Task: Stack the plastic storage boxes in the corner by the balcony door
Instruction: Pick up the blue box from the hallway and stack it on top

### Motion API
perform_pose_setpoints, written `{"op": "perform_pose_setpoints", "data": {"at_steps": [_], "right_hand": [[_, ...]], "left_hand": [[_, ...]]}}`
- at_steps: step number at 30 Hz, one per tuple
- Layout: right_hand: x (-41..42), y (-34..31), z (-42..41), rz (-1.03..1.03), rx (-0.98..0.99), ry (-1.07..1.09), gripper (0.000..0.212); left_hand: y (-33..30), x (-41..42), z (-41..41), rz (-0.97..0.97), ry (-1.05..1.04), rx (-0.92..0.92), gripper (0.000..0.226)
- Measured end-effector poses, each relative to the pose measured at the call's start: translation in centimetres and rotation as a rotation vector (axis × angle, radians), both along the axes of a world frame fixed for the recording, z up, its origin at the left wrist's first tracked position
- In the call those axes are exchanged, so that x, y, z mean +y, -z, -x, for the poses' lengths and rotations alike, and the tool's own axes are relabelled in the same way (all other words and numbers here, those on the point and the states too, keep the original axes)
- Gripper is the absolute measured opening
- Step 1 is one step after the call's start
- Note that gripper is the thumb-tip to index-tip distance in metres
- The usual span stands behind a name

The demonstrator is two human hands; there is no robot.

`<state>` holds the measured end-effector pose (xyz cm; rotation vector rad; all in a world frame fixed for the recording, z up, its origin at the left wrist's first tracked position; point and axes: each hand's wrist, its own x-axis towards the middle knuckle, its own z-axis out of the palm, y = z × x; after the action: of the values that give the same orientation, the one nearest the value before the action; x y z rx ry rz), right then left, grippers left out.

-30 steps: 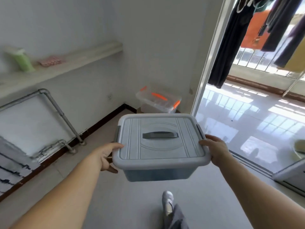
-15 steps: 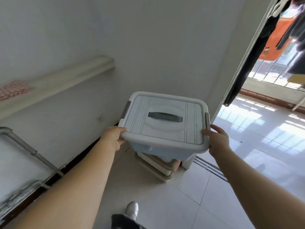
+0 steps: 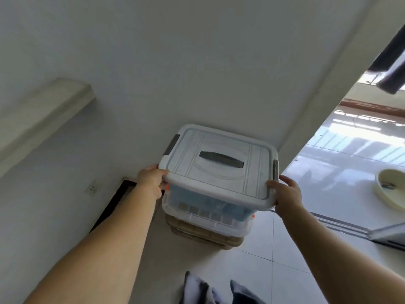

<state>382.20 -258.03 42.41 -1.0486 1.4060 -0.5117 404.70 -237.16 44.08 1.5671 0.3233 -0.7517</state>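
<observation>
A grey-lidded blue storage box with a dark handle sits between my hands, right over the stack in the corner. My left hand grips its left rim and my right hand grips its right front corner. Under it is a clear box with orange latches, and below that a beige box on the floor. Whether the grey box rests on the clear one or hovers just above it, I cannot tell.
White walls meet behind the stack. A ledge juts from the left wall, with a socket lower down. The balcony door track runs to the right, and a cream basin lies beyond it. My legs show at the bottom.
I have stepped closer to the corner and lowered the grey box down onto or just over the clear box. Both hands keep their hold.
</observation>
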Motion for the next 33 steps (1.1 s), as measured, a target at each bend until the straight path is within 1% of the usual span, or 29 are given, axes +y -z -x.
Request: {"op": "perform_pose_setpoints", "data": {"at_steps": [5,9,14,18,21,26,29,33], "right_hand": [[1.2,1.7,-0.8,-0.017,0.060,0.054,0.052],[1.5,2.4,-0.9,-0.004,0.089,0.100,0.047],[1.1,2.7,-1.0,-0.016,0.097,0.044,0.050],[0.8,2.5,-0.8,-0.002,0.157,-0.003,0.051],[0.9,2.4,-0.7,0.076,0.235,-0.027,0.055],[1.4,1.7,-0.3,0.282,0.350,-0.118,0.063],[1.6,0.9,0.2,0.383,0.312,-0.184,0.058],[2.5,0.3,1.5,0.495,0.262,-0.389,0.052]], "left_hand": [[2.3,0.5,-1.3,-0.015,0.003,0.069,0.042],[3.0,1.4,-1.0,0.005,-0.008,0.086,0.041],[3.3,1.7,-1.1,-0.023,0.030,0.045,0.043],[3.2,1.6,-0.8,-0.047,0.059,0.027,0.038],[2.9,1.8,-0.3,-0.060,0.039,0.021,0.037],[2.2,3.2,2.1,-0.097,-0.045,-0.022,0.039],[1.7,4.5,4.9,-0.090,-0.096,-0.036,0.041],[1.2,6.6,10.3,-0.085,-0.218,-0.049,0.027]]}}
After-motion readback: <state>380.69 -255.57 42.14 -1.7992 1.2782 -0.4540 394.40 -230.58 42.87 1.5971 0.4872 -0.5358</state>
